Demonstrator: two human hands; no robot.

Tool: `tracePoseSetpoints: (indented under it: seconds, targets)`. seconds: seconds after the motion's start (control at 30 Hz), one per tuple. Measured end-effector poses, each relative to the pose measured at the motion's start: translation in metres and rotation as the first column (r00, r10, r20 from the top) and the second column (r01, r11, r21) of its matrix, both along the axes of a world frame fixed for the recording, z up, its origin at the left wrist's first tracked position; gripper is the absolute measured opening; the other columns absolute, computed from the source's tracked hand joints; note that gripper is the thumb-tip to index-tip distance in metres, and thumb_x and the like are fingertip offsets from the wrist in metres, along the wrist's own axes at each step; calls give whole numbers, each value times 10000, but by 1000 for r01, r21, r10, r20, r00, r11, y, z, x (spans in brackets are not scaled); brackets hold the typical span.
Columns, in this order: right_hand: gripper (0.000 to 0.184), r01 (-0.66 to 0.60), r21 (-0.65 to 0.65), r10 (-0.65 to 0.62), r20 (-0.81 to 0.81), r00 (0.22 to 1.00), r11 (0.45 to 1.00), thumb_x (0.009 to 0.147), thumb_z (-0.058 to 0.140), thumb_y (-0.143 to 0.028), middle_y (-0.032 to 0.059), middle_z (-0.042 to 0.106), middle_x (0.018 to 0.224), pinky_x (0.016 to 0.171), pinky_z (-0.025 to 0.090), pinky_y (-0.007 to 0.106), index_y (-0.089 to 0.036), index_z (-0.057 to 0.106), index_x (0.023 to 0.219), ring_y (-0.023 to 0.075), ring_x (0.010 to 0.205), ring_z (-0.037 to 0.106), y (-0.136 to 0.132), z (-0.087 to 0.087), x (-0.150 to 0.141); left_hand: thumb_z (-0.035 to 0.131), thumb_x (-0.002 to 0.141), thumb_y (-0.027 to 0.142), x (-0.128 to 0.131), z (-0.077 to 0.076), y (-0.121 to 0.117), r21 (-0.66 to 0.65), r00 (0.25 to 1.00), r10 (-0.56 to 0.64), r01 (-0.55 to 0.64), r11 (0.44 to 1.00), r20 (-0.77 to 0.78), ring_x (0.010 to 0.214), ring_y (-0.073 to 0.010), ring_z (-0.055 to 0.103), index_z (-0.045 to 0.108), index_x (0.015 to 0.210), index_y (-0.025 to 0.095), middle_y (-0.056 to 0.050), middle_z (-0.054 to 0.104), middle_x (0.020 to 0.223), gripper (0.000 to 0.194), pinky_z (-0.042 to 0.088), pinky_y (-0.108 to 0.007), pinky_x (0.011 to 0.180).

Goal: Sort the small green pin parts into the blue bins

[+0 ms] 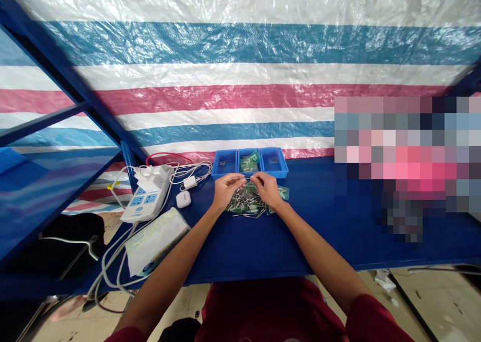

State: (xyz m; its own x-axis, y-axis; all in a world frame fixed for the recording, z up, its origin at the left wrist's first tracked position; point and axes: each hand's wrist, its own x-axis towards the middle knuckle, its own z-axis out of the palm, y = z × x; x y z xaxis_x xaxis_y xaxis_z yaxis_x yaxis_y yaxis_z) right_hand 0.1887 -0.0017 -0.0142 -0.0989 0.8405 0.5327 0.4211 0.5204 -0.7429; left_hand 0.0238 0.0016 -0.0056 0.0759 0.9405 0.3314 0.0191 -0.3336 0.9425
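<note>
My left hand [227, 189] is closed in a pinch at the front of the blue bins. Opposite it, my right hand [267, 189] pinches too, its fingertips almost meeting the left ones. A small, thin, silvery piece [246, 178] spans the fingertips; its exact kind is too small to make out. Below both hands lies a loose pile of thin metal pins or screws [248, 202], mixed with green clear plastic bags. Behind the fingers stand three joined blue bins [224, 167]: a few small metal pieces lie in the left one and green bags [250, 161] in the middle one.
On the left of the blue table [255, 252] are a white power strip [145, 199] with plugs and cables, a white earphone case [184, 199] and a tissue pack [158, 242]. A striped tarp [233, 96] hangs behind. The right side is pixelated.
</note>
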Motion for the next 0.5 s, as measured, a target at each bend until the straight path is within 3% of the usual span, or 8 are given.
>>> tracePoseSetpoints:
  seconds: [0.27, 0.4, 0.5]
  targets:
    - [437, 27, -18, -27, 48, 998, 999, 961, 374, -451, -3, 541, 582, 579, 345, 253, -194, 555, 657, 137, 542, 495, -2, 1, 0, 671, 798, 411, 2, 1, -2, 37, 998, -24, 22, 999, 58, 748, -181, 687, 590, 795, 153, -86, 722, 908, 270, 539, -304, 665]
    - [443, 87, -27, -87, 27, 996, 996, 956, 376, -461, -1, 551, 583, 576, 342, 249, -183, 592, 686, 131, 535, 491, -1, 0, 1, 659, 816, 389, 4, -2, -3, 42, 998, -30, 28, 999, 62, 746, -175, 688, 569, 786, 151, -89, 724, 909, 257, 533, -293, 667]
    - [447, 98, -30, -98, 21, 995, 995, 952, 379, -459, 2, 560, 586, 584, 347, 249, -177, 608, 693, 131, 540, 500, -1, 1, 2, 654, 818, 397, 3, -4, -3, 79, 999, 40, -42, 996, 22, 727, -176, 686, 598, 811, 151, -82, 725, 887, 253, 534, -297, 668]
